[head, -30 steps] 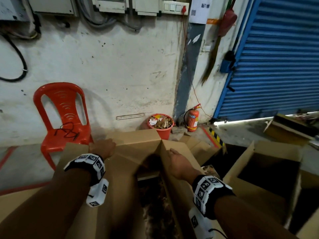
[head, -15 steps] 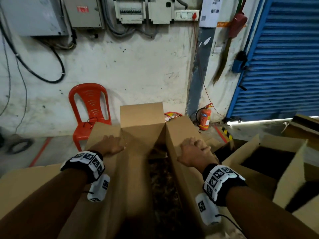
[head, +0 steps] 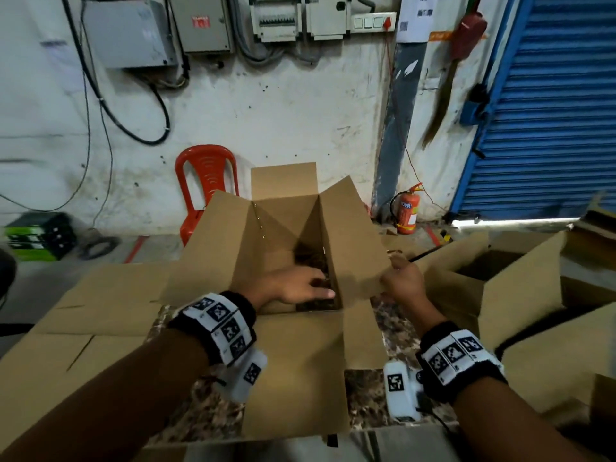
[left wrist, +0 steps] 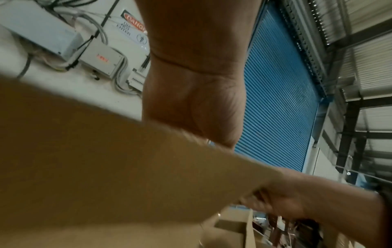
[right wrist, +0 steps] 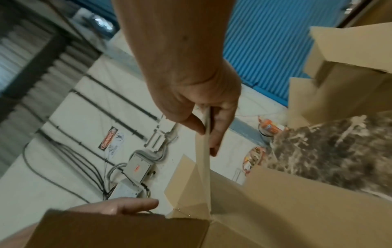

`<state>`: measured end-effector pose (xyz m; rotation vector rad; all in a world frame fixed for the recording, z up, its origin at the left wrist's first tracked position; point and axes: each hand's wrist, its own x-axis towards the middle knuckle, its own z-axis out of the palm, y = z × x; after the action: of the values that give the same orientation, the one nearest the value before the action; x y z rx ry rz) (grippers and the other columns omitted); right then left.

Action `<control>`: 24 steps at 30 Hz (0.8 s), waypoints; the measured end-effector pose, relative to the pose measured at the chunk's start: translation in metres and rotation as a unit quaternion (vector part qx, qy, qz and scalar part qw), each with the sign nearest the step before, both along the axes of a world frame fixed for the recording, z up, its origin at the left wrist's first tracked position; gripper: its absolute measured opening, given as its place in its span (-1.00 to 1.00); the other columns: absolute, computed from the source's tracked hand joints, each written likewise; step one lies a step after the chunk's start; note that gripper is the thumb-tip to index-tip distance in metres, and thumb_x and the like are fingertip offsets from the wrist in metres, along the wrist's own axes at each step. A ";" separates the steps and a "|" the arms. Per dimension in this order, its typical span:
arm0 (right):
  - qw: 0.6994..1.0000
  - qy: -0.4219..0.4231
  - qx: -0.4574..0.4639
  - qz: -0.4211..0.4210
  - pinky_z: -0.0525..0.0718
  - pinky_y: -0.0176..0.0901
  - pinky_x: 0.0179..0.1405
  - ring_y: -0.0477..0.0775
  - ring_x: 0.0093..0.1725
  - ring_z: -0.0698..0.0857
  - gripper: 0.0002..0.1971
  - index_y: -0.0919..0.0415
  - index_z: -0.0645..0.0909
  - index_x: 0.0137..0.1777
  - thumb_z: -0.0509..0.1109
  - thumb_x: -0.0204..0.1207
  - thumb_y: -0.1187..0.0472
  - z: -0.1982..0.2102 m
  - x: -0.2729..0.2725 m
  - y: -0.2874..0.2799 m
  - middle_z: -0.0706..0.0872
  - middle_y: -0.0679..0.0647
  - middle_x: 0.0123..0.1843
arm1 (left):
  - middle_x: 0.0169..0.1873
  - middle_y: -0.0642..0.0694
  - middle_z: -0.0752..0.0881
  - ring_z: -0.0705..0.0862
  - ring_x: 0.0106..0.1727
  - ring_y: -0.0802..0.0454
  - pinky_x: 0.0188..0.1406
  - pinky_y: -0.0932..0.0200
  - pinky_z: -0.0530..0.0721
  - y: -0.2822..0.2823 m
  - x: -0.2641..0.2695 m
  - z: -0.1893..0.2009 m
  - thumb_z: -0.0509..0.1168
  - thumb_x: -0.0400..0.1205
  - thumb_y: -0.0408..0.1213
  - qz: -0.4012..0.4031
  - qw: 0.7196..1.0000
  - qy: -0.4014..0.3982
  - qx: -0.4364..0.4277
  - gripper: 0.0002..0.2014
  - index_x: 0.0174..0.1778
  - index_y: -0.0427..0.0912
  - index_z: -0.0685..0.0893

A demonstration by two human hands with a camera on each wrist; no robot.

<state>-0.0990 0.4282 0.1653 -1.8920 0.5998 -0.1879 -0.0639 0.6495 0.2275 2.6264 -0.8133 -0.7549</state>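
Room: stained white wall hung with grey electrical boxes; blue roller shutter to the right; red plastic chair and red fire extinguisher by the wall.
Surface: mottled brown stone surface, largely covered in cardboard.
Head view, box: brown cardboard box stands upright mid-surface, top flaps raised or splayed.
Head view, left hand: left hand reaches down into the mouth, fingers nearly straight, gripping nothing that shows.
Head view, right hand: right hand grips the outer edge of the right flap, holding it outward.
Head view, contents: only a dark mottled patch at the bottom; goods or bare surface, cannot tell.
Head view, neighbour: second open cardboard box at right, inside dark, contents not visible.
Left wrist view: palm of left hand above a blurred cardboard panel; fingers hidden behind it.
Right wrist view: thumb and fingers of right hand pinch the right flap edge-on; left hand fingertips show below, relaxed.
Progress: box looks opened up and squared. Judged left to do: settling the inside, then dealing with the flaps.
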 end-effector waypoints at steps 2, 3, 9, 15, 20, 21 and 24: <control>0.999 -0.030 0.034 0.004 0.83 0.19 -0.35 0.29 -0.15 0.80 -0.69 0.23 0.72 0.12 0.36 0.38 0.36 0.005 -0.007 0.008 0.79 0.29 0.03 | 0.48 -0.06 0.51 0.50 0.47 -0.10 0.41 0.10 0.46 -0.006 -0.018 -0.024 0.26 0.65 0.17 -0.003 1.000 0.020 -0.014 -0.36 0.61 -0.05 0.37; 0.998 -0.045 0.036 0.013 0.82 0.09 -0.39 0.27 -0.16 0.80 -0.69 0.25 0.72 0.14 0.35 0.42 0.39 0.013 -0.010 0.015 0.79 0.27 0.03 | 0.52 -0.07 0.48 0.49 0.49 -0.11 0.45 0.01 0.46 -0.006 -0.026 -0.038 0.28 0.59 0.24 0.006 0.999 0.032 -0.013 -0.27 0.63 -0.03 0.33; 0.984 -0.135 -0.048 0.107 0.83 0.00 -0.39 0.07 -0.28 0.80 -0.73 0.05 0.69 0.12 0.31 0.58 0.41 0.058 -0.015 0.077 0.77 0.03 -0.08 | 0.01 -0.08 0.74 0.67 0.10 -0.14 0.25 -0.19 0.59 0.001 -0.047 -0.064 0.26 0.50 0.23 0.182 0.979 -0.052 -0.079 -0.60 -0.02 -0.04 0.65; 0.956 -0.225 0.070 0.174 0.77 -0.11 -0.26 0.09 -0.20 0.83 -0.69 0.12 0.60 0.39 0.36 0.66 0.23 0.081 -0.005 0.126 0.81 0.16 0.00 | -0.52 0.01 0.56 0.57 -0.44 0.03 -0.29 0.07 0.54 0.067 -0.021 -0.044 0.31 0.68 -0.07 0.241 0.928 -0.101 -0.267 -0.61 -0.47 -0.10 0.55; 0.921 -0.055 -0.175 0.343 0.47 -0.16 0.30 0.07 0.41 0.58 -0.44 0.06 0.48 0.55 0.42 0.60 -0.08 0.070 -0.003 0.135 0.56 0.07 0.53 | -0.59 -0.12 0.39 0.38 -0.53 0.03 -0.35 0.08 0.32 0.142 0.005 0.004 0.40 0.63 -0.13 0.266 0.876 -0.109 -0.388 -0.53 -0.57 -0.10 0.40; 0.892 0.016 -0.243 0.380 0.44 -0.16 0.36 0.11 0.49 0.51 -0.24 0.06 0.34 0.65 0.48 0.51 -0.17 0.065 -0.002 0.138 0.46 0.05 0.60 | -0.54 -0.17 0.46 0.45 -0.48 0.01 -0.32 0.09 0.37 0.159 0.009 0.015 0.39 0.63 -0.11 0.273 0.860 -0.085 -0.423 -0.58 -0.52 -0.15 0.48; 0.840 0.076 -0.391 0.369 0.64 0.02 0.30 0.20 0.41 0.57 0.12 -0.02 0.03 0.74 0.62 0.30 -0.20 0.058 0.001 0.148 0.45 0.10 0.59 | -0.32 -0.28 0.71 0.67 -0.32 -0.09 -0.24 0.12 0.61 0.199 0.017 0.047 0.35 0.67 -0.17 0.288 0.812 0.000 -0.508 -0.63 -0.17 -0.50 0.69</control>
<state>-0.0984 0.5760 0.2232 -2.8109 -0.2051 0.2739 -0.0472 0.8481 0.2745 1.6955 -0.2250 -0.0619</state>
